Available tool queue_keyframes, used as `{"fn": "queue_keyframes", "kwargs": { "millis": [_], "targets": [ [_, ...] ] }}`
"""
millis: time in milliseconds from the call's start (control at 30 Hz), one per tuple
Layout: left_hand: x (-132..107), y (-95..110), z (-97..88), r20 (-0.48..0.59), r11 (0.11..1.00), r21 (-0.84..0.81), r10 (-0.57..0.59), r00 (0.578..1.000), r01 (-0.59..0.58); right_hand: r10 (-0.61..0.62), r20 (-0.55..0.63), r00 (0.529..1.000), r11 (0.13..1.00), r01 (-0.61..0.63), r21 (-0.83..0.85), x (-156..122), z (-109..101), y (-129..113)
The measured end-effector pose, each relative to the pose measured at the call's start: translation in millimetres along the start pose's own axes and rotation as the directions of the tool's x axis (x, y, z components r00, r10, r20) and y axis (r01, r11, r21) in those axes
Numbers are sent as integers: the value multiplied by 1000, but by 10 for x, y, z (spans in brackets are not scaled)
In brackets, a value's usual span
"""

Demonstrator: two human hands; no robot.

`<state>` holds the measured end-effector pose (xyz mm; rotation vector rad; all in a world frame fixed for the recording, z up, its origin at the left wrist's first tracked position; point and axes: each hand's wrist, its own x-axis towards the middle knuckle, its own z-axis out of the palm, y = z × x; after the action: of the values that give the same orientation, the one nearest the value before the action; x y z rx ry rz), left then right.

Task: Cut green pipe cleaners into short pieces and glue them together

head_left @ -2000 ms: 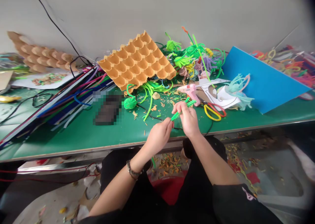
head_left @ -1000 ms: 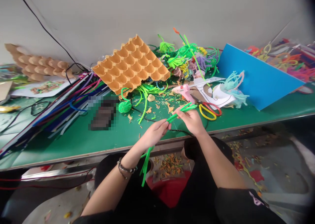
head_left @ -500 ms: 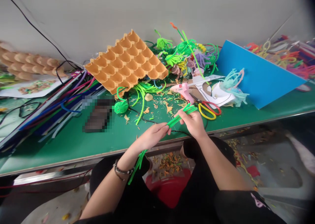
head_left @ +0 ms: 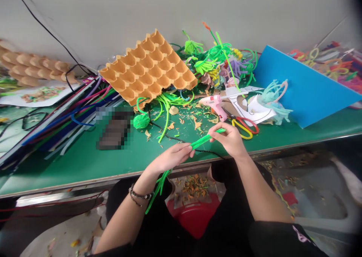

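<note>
A bundle of green pipe cleaners (head_left: 201, 141) stretches between my two hands at the table's front edge. My left hand (head_left: 175, 156) is closed round its middle, and the loose ends hang below the wrist over my lap. Fingers of my right hand (head_left: 226, 138) pinch the upper end. Just beyond that hand lie scissors (head_left: 240, 130) with red and yellow handles and a pink glue gun (head_left: 216, 105). Left of them sits a green ball (head_left: 141, 121) of pipe cleaner, close to loose light-green pipe cleaners (head_left: 166, 106).
A cardboard egg tray (head_left: 149, 66) leans at the back. Cut white paper (head_left: 251, 113) lies before a blue board (head_left: 305, 87). Long pipe cleaners (head_left: 70, 113) are piled left, beside a blurred dark object (head_left: 115, 130). A black cord (head_left: 166, 135) crosses the green table (head_left: 85, 166).
My right hand has moved slightly right along the bundle, away from my left hand, and the fanned upper ends are now gathered in its fingers. The whole view has shifted a little.
</note>
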<state>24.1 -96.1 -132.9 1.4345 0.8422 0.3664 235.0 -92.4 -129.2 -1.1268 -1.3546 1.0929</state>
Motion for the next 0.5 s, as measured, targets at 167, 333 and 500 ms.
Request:
{"fn": "queue_keyframes", "kwargs": {
  "millis": [167,333,500],
  "targets": [
    [11,25,1,20,999,47,16,1000,-17,13,-54,998,988,-21,-152,-22,9,24],
    [8,50,-1,-5,990,135,38,999,-37,-16,-54,998,973,3,-233,-55,22,26],
    [19,61,29,-88,951,303,96,992,-65,-44,-79,996,971,24,-237,-53,25,-47]
  ]
}}
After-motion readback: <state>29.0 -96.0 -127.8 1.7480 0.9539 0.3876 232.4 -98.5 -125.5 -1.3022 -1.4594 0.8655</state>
